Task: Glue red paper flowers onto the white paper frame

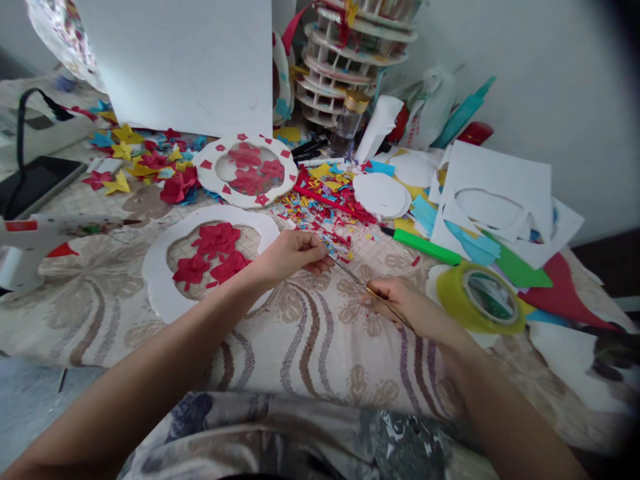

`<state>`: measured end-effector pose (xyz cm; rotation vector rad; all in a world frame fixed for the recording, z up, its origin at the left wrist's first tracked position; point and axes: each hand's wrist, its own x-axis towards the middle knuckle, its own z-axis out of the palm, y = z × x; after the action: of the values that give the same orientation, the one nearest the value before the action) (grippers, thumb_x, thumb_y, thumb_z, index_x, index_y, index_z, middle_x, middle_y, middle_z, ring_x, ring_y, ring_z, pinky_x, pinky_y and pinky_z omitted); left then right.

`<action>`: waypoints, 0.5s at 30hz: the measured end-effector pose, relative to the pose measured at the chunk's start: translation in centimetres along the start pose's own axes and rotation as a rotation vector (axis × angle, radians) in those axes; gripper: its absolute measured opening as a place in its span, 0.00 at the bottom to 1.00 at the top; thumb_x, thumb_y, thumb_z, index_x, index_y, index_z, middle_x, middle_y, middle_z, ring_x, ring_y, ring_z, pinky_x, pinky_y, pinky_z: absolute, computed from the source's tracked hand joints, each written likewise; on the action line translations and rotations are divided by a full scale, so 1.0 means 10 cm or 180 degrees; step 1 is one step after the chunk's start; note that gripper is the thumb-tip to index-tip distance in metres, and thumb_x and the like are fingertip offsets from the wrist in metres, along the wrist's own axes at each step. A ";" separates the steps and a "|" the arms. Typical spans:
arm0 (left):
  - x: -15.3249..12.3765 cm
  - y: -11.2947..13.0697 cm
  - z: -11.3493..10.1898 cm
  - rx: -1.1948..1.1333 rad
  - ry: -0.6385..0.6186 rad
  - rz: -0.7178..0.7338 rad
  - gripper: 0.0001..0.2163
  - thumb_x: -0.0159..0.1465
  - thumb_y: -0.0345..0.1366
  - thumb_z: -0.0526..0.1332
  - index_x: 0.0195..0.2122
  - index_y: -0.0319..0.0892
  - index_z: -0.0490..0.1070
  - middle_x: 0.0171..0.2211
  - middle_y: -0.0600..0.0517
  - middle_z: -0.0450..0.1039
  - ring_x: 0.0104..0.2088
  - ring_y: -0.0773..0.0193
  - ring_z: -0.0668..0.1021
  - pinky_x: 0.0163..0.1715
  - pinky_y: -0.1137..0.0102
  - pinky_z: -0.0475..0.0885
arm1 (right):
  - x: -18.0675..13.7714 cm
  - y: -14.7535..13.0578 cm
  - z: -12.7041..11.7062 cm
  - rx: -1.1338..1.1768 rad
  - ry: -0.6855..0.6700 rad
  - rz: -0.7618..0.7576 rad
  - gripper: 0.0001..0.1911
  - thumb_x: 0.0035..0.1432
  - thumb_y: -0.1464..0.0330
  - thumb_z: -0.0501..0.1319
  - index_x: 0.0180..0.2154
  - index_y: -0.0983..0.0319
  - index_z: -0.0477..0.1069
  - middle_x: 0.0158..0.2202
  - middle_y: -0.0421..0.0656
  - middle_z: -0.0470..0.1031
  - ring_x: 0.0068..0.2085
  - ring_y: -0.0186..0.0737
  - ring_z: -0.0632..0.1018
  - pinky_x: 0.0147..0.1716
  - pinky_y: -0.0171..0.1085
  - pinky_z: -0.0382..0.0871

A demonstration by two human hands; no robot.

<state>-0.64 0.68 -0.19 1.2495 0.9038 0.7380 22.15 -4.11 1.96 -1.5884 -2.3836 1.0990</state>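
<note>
My left hand [293, 255] rests on the patterned cloth with its fingers pinched at the edge of a heap of small coloured paper scraps [333, 200]; what it pinches is too small to name. Just left of it lies a white cardboard ring [160, 287] with red paper flowers [215, 253] inside. My right hand [400, 303] is closed round a thin metal tool, tweezers or a slim pair of scissors [355, 277], whose tip points up-left toward the left hand's fingertips.
A second white ring with red pieces [247, 170] lies further back. A glue gun [35, 243] sits at the left, a yellow tape roll [483, 300] and a green marker [425, 247] at the right. White sheets, coloured paper, a bottle and a tiered cardboard stand crowd the back.
</note>
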 end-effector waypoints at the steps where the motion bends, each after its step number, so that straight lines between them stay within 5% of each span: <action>1: 0.00 0.00 0.00 -0.0007 -0.0007 -0.0014 0.08 0.59 0.36 0.62 0.29 0.35 0.71 0.29 0.47 0.77 0.28 0.69 0.78 0.30 0.74 0.74 | 0.00 0.00 0.00 -0.0026 0.0026 -0.0016 0.26 0.57 0.49 0.52 0.18 0.61 0.55 0.14 0.34 0.54 0.20 0.30 0.59 0.20 0.31 0.48; 15: 0.00 0.02 0.00 -0.0235 0.0259 -0.0105 0.07 0.59 0.35 0.62 0.29 0.35 0.72 0.27 0.48 0.77 0.27 0.70 0.77 0.31 0.74 0.73 | 0.01 0.02 0.07 -0.0134 0.0286 -0.0054 0.26 0.58 0.50 0.52 0.18 0.61 0.57 0.14 0.34 0.55 0.20 0.31 0.60 0.21 0.31 0.50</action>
<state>-0.69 0.71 -0.04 1.1439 0.9529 0.7935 21.95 -4.29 1.32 -1.5914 -2.3729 0.9595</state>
